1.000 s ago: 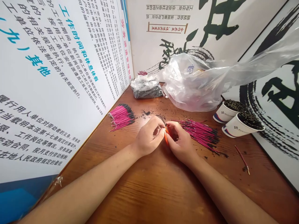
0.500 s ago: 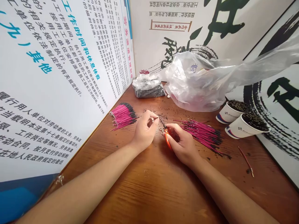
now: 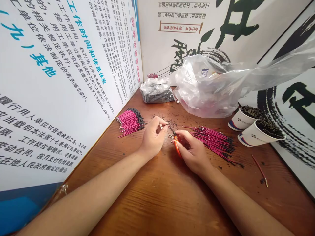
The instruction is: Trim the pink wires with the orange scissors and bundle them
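Observation:
My left hand (image 3: 154, 137) is closed in a pinch at the middle of the table, with a thin dark piece, too small to make out, at its fingertips. My right hand (image 3: 193, 149) is wrapped round orange-handled pliers (image 3: 177, 146), whose narrow tip points at the left fingertips. Beyond my right hand lies a bundle of magenta wires (image 3: 214, 139) with black ends. Left of my left hand, a second bundle of magenta wires (image 3: 130, 122) fans out on the table.
Two paper cups (image 3: 251, 134) (image 3: 240, 120) full of small dark pieces stand at the right. Behind are a large clear plastic bag (image 3: 209, 88) and a smaller bag (image 3: 157, 93) of black pieces. One loose wire (image 3: 260, 171) lies at the right. Printed boards (image 3: 49, 98) wall the table (image 3: 147, 203).
Both hands have stayed almost in place. The whole view has shifted very slightly.

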`<action>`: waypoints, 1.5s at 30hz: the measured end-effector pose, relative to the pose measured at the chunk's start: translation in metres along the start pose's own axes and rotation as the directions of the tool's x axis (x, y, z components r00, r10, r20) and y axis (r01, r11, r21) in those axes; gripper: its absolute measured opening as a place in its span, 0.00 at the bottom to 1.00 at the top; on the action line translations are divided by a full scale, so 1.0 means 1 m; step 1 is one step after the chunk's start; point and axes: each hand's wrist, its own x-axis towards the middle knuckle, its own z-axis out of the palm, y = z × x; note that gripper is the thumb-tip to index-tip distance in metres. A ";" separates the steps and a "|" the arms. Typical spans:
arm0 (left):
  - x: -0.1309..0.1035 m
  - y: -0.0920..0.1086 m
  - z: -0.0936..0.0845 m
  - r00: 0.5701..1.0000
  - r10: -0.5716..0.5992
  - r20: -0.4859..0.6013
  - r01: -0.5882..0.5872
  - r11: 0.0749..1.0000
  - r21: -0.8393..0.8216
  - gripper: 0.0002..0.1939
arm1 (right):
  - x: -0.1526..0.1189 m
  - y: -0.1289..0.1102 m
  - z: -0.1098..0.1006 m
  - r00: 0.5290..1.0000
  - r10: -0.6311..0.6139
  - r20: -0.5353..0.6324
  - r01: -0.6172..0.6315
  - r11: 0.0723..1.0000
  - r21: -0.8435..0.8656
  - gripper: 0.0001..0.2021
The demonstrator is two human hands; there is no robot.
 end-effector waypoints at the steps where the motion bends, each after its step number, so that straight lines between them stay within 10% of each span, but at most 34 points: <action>1: 0.000 0.000 0.000 1.000 0.000 -0.001 0.000 1.000 0.001 0.03 | 0.000 0.000 0.000 1.000 0.003 0.001 -0.003 1.000 0.000 0.09; 25: 0.000 0.001 0.000 0.999 -0.039 0.008 0.039 0.999 -0.011 0.04 | 0.000 0.001 0.001 1.000 0.026 -0.006 -0.026 0.999 0.023 0.09; 45: -0.006 0.003 0.002 0.974 0.185 0.130 -0.193 0.980 0.048 0.04 | 0.000 0.003 0.002 0.998 0.046 -0.039 -0.041 0.993 0.112 0.10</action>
